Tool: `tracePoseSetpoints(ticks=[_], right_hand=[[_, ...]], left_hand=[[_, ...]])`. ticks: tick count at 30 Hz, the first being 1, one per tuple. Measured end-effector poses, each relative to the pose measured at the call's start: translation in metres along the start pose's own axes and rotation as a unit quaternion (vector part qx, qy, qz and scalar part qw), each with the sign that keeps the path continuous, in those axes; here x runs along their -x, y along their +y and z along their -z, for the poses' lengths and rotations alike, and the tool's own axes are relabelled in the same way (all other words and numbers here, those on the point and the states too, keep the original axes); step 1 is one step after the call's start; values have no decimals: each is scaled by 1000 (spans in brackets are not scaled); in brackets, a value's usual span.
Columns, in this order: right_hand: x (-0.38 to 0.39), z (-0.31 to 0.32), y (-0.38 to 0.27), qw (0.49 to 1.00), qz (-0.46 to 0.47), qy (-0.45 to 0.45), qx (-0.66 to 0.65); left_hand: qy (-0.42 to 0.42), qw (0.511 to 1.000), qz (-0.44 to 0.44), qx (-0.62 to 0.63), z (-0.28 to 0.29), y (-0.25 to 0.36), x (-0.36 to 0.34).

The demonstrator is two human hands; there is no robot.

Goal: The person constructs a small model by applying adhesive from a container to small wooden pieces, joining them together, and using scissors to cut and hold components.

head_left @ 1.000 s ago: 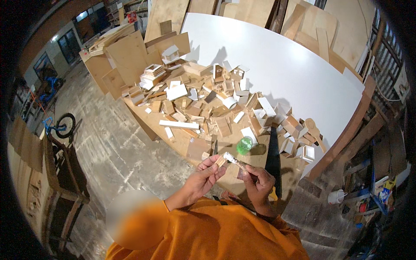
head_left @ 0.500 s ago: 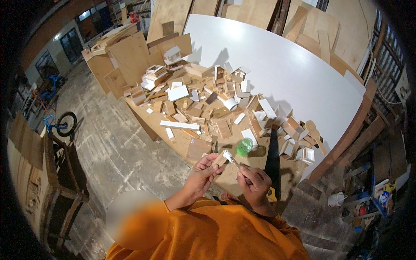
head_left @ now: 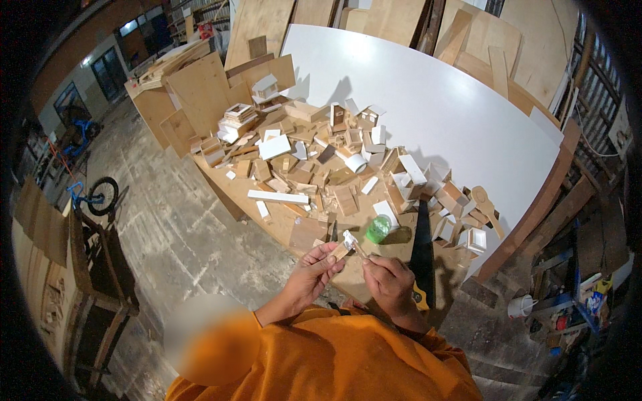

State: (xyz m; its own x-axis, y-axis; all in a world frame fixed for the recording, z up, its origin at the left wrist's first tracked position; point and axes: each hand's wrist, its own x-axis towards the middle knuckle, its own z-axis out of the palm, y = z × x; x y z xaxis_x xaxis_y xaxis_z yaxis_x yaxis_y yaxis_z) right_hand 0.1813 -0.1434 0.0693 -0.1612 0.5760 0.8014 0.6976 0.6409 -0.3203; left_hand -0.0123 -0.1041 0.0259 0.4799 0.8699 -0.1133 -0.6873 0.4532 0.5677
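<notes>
Closed around a small pale wooden piece (head_left: 342, 251), my left hand (head_left: 309, 273) keeps it tilted up over the near table edge. White paste or paint covers the far end of that piece. My right hand (head_left: 389, 279) pinches a thin stick (head_left: 359, 250), perhaps a small brush, whose white-smeared tip touches the coated end. Just beyond the hands stands a clear container with green on it (head_left: 378, 228). To the right of it lies a handsaw (head_left: 421, 244) with a dark blade; its yellow-and-black handle is near my right wrist.
Wood offcuts and small white-and-wood box shapes (head_left: 321, 167) crowd the table. A large white panel (head_left: 428, 100) stands behind them. Plywood sheets (head_left: 197, 87) lean at the left. A white bucket (head_left: 520, 307) sits on the floor at right, and a blue bicycle (head_left: 93, 195) at left.
My right hand has shifted slightly left and the stick's tip has moved across the piece's coated end. My left hand has barely moved and keeps its hold.
</notes>
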Motion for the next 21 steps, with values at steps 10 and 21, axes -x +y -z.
tracePoseSetpoints(ticks=[10, 21], right_hand=[[-2, 5, -3, 948, -232, 21, -215], [7, -6, -1, 957, -211, 1, -199]], left_hand=[[-23, 998, -1, 59, 11, 3, 0], [-44, 994, -3, 95, 13, 7, 1]])
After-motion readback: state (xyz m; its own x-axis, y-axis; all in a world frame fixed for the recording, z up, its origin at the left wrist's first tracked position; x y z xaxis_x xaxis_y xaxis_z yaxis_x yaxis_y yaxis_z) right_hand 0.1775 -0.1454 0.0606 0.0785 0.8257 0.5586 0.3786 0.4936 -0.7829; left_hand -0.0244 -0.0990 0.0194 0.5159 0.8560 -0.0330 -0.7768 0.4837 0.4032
